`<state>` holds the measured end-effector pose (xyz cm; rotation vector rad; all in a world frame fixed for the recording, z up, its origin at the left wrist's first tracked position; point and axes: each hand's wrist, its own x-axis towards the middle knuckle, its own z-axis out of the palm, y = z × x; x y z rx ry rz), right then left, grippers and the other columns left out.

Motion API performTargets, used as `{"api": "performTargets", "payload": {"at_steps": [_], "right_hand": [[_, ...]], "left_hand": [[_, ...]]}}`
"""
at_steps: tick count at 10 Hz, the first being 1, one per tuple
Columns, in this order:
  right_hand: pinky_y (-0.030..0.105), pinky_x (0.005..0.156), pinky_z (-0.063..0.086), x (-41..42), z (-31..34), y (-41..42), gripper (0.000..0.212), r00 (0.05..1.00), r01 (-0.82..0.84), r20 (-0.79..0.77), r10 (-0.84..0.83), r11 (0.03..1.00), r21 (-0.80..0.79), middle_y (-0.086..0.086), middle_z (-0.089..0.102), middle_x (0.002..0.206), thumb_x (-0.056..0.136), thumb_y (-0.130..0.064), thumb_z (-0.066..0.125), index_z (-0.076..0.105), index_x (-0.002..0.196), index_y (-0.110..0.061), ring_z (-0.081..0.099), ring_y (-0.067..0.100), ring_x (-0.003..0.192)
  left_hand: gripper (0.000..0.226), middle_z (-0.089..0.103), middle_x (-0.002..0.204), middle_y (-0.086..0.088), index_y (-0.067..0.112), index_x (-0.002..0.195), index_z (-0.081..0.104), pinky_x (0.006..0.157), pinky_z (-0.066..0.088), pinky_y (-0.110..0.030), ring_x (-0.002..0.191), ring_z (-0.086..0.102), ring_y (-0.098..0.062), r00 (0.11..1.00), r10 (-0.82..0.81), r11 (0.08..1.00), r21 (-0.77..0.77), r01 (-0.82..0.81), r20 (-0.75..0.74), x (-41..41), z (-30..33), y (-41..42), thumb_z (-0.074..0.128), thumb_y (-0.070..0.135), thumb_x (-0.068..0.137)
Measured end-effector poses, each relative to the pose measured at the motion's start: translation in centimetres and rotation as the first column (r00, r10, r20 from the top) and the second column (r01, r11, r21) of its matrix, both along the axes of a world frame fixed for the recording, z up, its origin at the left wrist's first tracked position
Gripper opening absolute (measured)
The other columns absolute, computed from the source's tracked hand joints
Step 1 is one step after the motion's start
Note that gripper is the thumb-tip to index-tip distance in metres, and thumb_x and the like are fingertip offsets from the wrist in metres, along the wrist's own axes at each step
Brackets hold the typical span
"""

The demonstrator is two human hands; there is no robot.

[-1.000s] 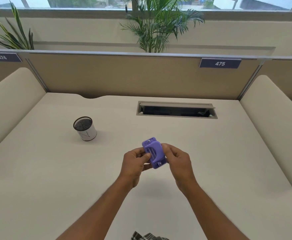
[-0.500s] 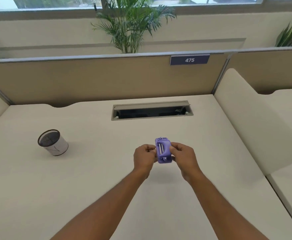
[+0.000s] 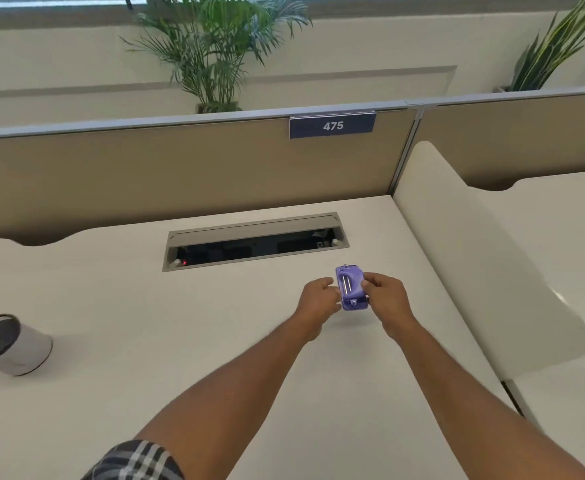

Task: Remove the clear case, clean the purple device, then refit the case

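The purple device (image 3: 350,287) is a small rounded block with two metal bars on its upper face, held above the desk between both hands. My left hand (image 3: 317,296) pinches its left edge with curled fingers. Its right edge is gripped by the thumb and fingers of my right hand (image 3: 386,299). I cannot make out a separate clear case on it or anywhere on the desk.
A white mesh-topped cup (image 3: 8,344) lies tilted at the desk's left edge. An open cable tray slot (image 3: 254,241) sits behind the hands. A tan partition (image 3: 180,174) closes the back, and a cream divider (image 3: 485,271) the right side.
The view has swung right, so the cup slid to the left edge. The device was turned in my hands from its broad face to the side with the metal bars.
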<state>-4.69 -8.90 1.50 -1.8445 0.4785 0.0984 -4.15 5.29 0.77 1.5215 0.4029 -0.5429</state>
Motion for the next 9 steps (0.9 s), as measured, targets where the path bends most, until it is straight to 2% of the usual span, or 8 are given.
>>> {"api": "performTargets", "payload": {"at_steps": [1, 2, 3, 4, 6, 7, 8, 9], "right_hand": [[0.028, 0.07, 0.051, 2.7, -1.3, -1.8, 0.025, 1.0, 0.014, -0.012, -0.014, 1.0, -0.025, 0.015, 0.072, 0.1, 0.095, -0.001, 0.051, 0.072, 0.107, -0.003, 0.064, 0.026, 0.083], [0.031, 0.072, 0.052, 5.0, -2.9, -3.2, 0.026, 0.999, 0.012, -0.037, -0.014, 0.998, -0.063, 0.016, 0.074, 0.1, 0.094, -0.003, 0.051, 0.074, 0.106, -0.003, 0.066, 0.029, 0.084], [0.037, 0.079, 0.057, 6.6, -4.6, -4.1, 0.027, 0.998, -0.001, -0.057, -0.004, 0.996, -0.084, 0.015, 0.075, 0.099, 0.093, -0.004, 0.051, 0.074, 0.106, -0.005, 0.071, 0.032, 0.09], [0.04, 0.083, 0.058, 7.5, -5.5, -4.8, 0.027, 0.998, -0.011, -0.067, 0.004, 0.994, -0.109, 0.015, 0.075, 0.099, 0.092, -0.004, 0.052, 0.074, 0.108, -0.005, 0.071, 0.032, 0.09], [0.04, 0.082, 0.058, 8.4, -6.9, -5.9, 0.027, 0.997, 0.011, -0.079, -0.023, 0.99, -0.142, 0.012, 0.076, 0.094, 0.091, -0.005, 0.051, 0.076, 0.103, -0.007, 0.07, 0.03, 0.086], [0.042, 0.087, 0.058, 8.9, -7.9, -6.5, 0.03, 0.997, 0.005, -0.079, -0.018, 0.987, -0.16, 0.011, 0.076, 0.101, 0.09, -0.008, 0.051, 0.074, 0.109, -0.008, 0.07, 0.029, 0.091], [0.041, 0.087, 0.057, 9.0, -8.0, -6.4, 0.029, 0.997, -0.005, -0.077, -0.009, 0.983, -0.182, 0.009, 0.076, 0.098, 0.091, -0.011, 0.05, 0.074, 0.107, -0.009, 0.069, 0.027, 0.089], [0.035, 0.068, 0.045, 7.4, -8.0, -5.8, 0.025, 0.997, 0.074, 0.001, -0.076, 0.973, -0.218, 0.006, 0.064, 0.073, 0.093, -0.015, 0.048, 0.066, 0.079, -0.006, 0.054, 0.025, 0.069]], "left_hand": [[0.069, 0.058, 0.138, -0.01, 0.007, 0.154, 0.029, 0.101, 0.053, -0.039, 0.118, 0.062, -0.026, 0.998, -0.043, 0.997, -0.063, 0.041, -0.037, 1.9, -0.3, -1.9, 0.056, 0.003, 0.091], [0.071, 0.056, 0.132, -0.006, 0.007, 0.156, 0.024, 0.106, 0.049, -0.04, 0.121, 0.059, -0.026, 0.995, -0.087, 0.995, -0.057, 0.084, -0.041, 3.4, -0.9, -3.5, 0.054, 0.0, 0.092], [0.073, 0.058, 0.138, -0.008, 0.012, 0.152, 0.033, 0.106, 0.049, -0.041, 0.121, 0.06, -0.025, 0.991, -0.129, 0.992, -0.017, 0.129, -0.046, 4.4, -1.4, -4.5, 0.06, 0.004, 0.085], [0.039, 0.066, 0.121, -0.003, 0.034, 0.11, 0.054, 0.1, 0.05, -0.039, 0.114, 0.062, -0.023, 0.985, -0.173, 0.985, 0.003, 0.173, -0.019, 5.1, -2.1, -5.3, 0.062, 0.004, 0.086], [0.046, 0.062, 0.105, 0.009, 0.029, 0.116, 0.038, 0.099, 0.047, -0.037, 0.112, 0.059, -0.022, 0.978, -0.209, 0.978, 0.003, 0.209, -0.003, 5.9, -2.9, -6.2, 0.061, 0.002, 0.088], [0.053, 0.06, 0.11, 0.006, 0.021, 0.134, 0.041, 0.093, 0.046, -0.032, 0.103, 0.058, -0.015, 0.973, -0.232, 0.973, 0.012, 0.232, 0.019, 5.7, -2.9, -6.5, 0.061, 0.001, 0.089], [0.07, 0.052, 0.141, -0.008, 0.01, 0.151, 0.03, 0.093, 0.044, -0.029, 0.113, 0.054, -0.019, 0.965, -0.261, 0.964, 0.059, 0.26, 0.009, 5.4, -2.6, -6.3, 0.062, 0.002, 0.09], [0.081, 0.032, 0.162, -0.007, 0.012, 0.158, 0.016, 0.097, 0.04, -0.026, 0.14, 0.043, -0.022, 0.956, -0.293, 0.945, 0.158, 0.288, 0.013, 4.1, -3.3, -5.6, 0.062, 0.01, 0.092]]}}
